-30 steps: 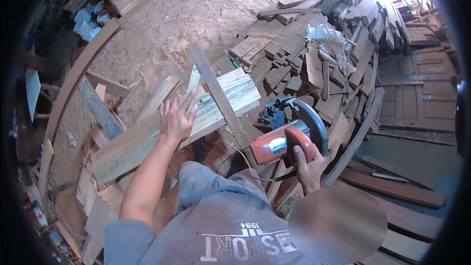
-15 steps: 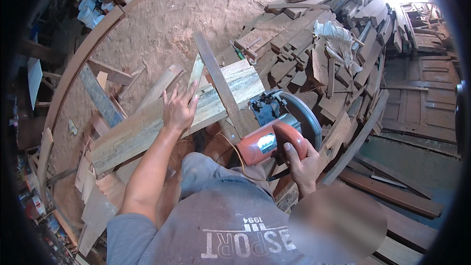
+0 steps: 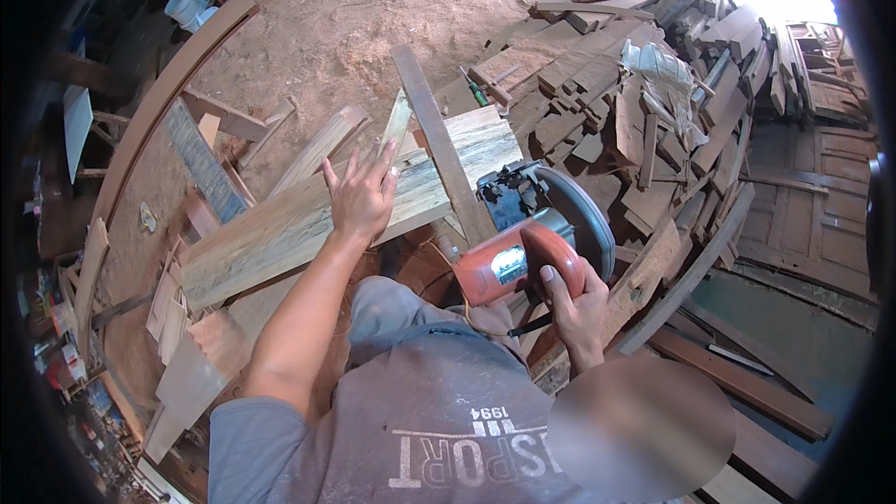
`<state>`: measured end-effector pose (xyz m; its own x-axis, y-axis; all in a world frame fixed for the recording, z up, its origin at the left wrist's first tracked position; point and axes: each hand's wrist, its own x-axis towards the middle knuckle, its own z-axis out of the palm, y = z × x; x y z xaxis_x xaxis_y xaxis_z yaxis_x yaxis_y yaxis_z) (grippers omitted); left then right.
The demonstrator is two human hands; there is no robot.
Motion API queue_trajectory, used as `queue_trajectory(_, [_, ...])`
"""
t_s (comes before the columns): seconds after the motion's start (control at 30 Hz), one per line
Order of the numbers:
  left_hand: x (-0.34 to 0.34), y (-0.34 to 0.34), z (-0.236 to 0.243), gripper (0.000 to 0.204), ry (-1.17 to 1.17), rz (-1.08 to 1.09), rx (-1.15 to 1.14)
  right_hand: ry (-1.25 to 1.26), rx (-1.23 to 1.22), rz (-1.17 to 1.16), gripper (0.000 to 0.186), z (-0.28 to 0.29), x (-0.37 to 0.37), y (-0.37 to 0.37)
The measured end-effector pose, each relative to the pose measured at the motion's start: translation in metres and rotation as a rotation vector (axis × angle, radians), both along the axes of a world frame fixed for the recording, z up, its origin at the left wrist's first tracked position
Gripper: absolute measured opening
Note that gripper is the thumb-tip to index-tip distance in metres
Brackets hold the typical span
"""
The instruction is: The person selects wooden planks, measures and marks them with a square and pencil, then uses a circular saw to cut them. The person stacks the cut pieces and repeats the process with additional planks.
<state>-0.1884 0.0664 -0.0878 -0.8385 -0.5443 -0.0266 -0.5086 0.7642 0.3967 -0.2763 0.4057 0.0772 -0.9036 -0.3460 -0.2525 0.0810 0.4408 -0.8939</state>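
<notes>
My left hand [image 3: 362,196] lies over a thick pale plank [image 3: 271,247], its fingers spread and stretched out toward a narrow light strip [image 3: 396,119]. My right hand [image 3: 577,306] is wrapped round the rear handle of a red circular saw [image 3: 495,271] with a grey blade guard. The saw's dark base is close to the plank's right end; its blade is hidden from here. Between my left hand and the saw, a narrow brown board [image 3: 437,135] crosses the plank at a slant, its near end close to the saw body.
A large heap of wood offcuts [image 3: 597,103] rises at the right, with a green-handled screwdriver [image 3: 477,91] at its edge. A long curved timber [image 3: 154,131] runs along the left. The saw's cord [image 3: 532,325] hangs near my lap. White buckets [image 3: 187,7] stand far left.
The plank, the crossing board and the heap sit slightly farther right and up in view. My left hand has shifted the same way; the saw keeps nearly its place in view.
</notes>
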Motion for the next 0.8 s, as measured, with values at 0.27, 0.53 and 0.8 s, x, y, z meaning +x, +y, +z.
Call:
queue_trajectory(0.27, [-0.007, 0.004, 0.007, 0.06, -0.081, 0.039, -0.147, -0.071, -0.044, 0.065, 0.032, -0.025, 0.003, -0.004])
queue_trajectory(0.53, [-0.008, 0.003, 0.007, 0.06, -0.037, 0.037, -0.077, -0.068, -0.131, 0.136, 0.035, -0.04, -0.004, -0.018])
queue_trajectory(0.8, [-0.007, 0.0, 0.008, 0.063, -0.017, 0.012, -0.078, -0.073, -0.071, 0.174, 0.031, -0.03, -0.01, -0.028])
